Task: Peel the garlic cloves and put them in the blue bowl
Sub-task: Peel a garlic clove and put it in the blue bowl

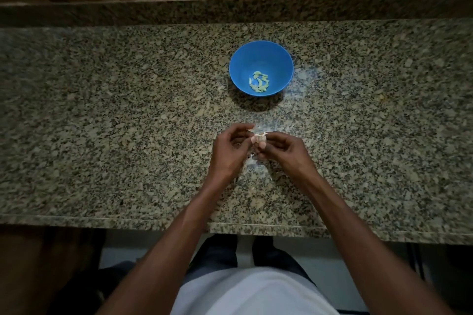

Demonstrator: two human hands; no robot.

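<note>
**Garlic held between both hands above the counter, peeled cloves in the bowl**

The garlic [259, 138] is a small, pale piece, whitish with a pinkish tint, and a papery flap of skin [250, 131] sticks out from its upper left side. It sits between the two hands, raised a little over the granite counter [102, 110], near the counter's front half and well apart from the bowl. Whether it is a single clove or a small cluster cannot be told (fingers cover its lower part).

The left hand [227, 152] has its fingers curled, with thumb and forefinger tips closed in a narrow pinch at the loose skin on the garlic's left side. The right hand [286, 151] comes in from the other side, its fingers curled round the garlic and a fingertip pressed under it, so the piece is gripped mainly from the right.

The blue bowl [240, 64] stands upright on the counter beyond the hands, toward the back wall. In its bottom lie several peeled cloves [259, 81], small, curved and pale yellow-green against the blue, gathered in a loose cluster slightly toward the near side.

A few pale scraps [254, 157] lie on the counter just below the hands.
</note>
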